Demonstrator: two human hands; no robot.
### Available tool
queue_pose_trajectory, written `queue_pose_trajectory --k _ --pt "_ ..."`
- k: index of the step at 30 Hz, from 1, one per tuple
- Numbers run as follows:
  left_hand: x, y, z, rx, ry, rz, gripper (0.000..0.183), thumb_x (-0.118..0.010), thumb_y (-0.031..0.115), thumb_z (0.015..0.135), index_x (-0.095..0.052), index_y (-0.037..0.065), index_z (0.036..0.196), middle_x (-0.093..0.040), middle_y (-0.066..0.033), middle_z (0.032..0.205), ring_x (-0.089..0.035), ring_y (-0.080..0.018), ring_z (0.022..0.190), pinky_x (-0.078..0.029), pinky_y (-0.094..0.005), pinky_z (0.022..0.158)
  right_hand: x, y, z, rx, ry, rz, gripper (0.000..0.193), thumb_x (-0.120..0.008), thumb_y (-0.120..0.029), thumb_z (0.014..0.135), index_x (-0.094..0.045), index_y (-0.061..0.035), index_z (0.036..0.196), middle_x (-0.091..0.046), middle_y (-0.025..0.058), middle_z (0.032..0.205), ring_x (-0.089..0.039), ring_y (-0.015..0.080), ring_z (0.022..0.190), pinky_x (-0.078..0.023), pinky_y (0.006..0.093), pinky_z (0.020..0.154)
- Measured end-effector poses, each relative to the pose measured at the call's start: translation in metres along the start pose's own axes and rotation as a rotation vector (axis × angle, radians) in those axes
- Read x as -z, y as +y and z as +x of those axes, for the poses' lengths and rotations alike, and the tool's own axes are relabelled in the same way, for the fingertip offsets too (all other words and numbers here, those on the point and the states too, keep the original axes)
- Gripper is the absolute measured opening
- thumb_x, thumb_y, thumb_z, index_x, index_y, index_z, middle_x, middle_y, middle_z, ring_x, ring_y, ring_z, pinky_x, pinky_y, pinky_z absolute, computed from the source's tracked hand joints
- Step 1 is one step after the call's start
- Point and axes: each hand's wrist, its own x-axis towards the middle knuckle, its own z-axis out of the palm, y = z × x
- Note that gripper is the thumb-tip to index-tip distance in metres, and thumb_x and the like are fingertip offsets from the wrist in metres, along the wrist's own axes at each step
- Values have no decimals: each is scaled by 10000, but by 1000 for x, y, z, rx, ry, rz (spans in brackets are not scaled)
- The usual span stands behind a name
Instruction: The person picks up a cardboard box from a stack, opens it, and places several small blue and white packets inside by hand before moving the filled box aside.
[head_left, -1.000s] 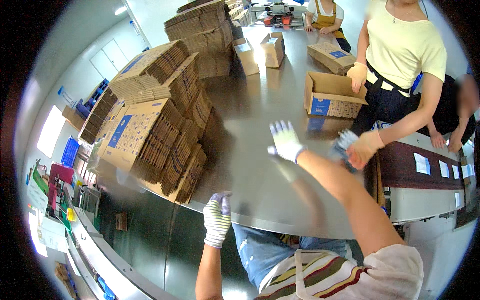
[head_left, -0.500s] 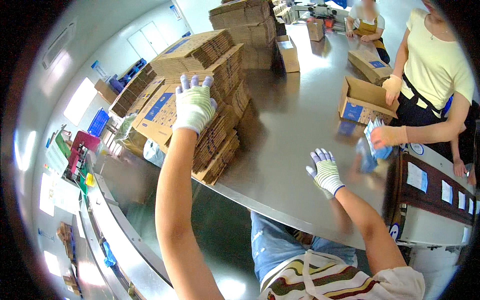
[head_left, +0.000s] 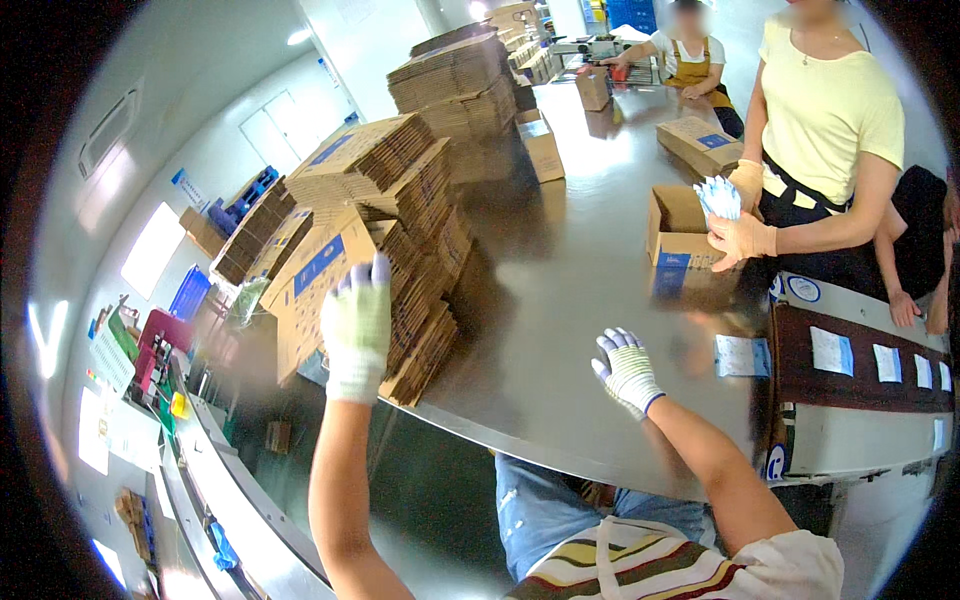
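The grip of the left hand (head_left: pixel 357 332) on the flat carton (head_left: pixel 305 300) is unclear: blur hides whether its fingers pinch the board, tilted at the near side of the carton stack (head_left: pixel 412 272). The right hand (head_left: pixel 627 370) is spread wide over the bench (head_left: pixel 540 340), holding nothing. An uneven pull could topple the loosely squared carton stack. The carton looks stiff, brown, blue-panelled; the gloves (head_left: pixel 352 352) are striped knit, the bench smooth, shiny metal.
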Motion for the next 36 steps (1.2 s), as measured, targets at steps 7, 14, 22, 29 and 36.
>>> queue_pose_trajectory --k 7,14,22,29,36 --pt "122 38 -119 63 562 -716 294 -544 199 915 -539 0 1131 -647 -179 962 -610 -311 868 -466 -393 794 29 -8 -4 -105 -47 442 546 -541 -431 872 -516 -22 1232 -471 178 1321 -397 320 1263 -323 439 1040" --pt "78 90 -126 508 188 -1561 307 -491 276 946 -485 31 1131 -527 -92 1078 -485 -191 1002 -371 -333 927 137 -5 22 32 418 1514 474 -496 -419 931 -558 -19 1178 -609 114 1146 -568 194 1034 -442 334 897" --pt "6 141 -133 732 -42 -1960 429 -430 372 959 -409 66 1258 -496 -118 1177 -445 -221 1133 -298 -386 1033 191 20 -63 199 -3 1238 182 -629 -184 861 -668 -23 938 -679 105 984 -619 188 947 -478 333 873" --pt "-26 171 -130 756 -73 -1972 432 -666 303 840 -434 115 1152 -462 -46 1076 -431 -165 989 -354 -337 920 213 -8 -86 -139 36 1094 175 -636 -117 847 -668 -25 992 -686 71 975 -623 145 930 -482 295 861" --pt "-28 164 -130 338 -510 -2309 789 -580 56 593 -248 128 1305 -425 -119 1168 -423 -247 1123 -350 -419 1020 179 -9 -68 -176 381 738 397 -608 -207 881 -529 -5 1214 -571 187 1199 -549 275 1116 -426 342 957"
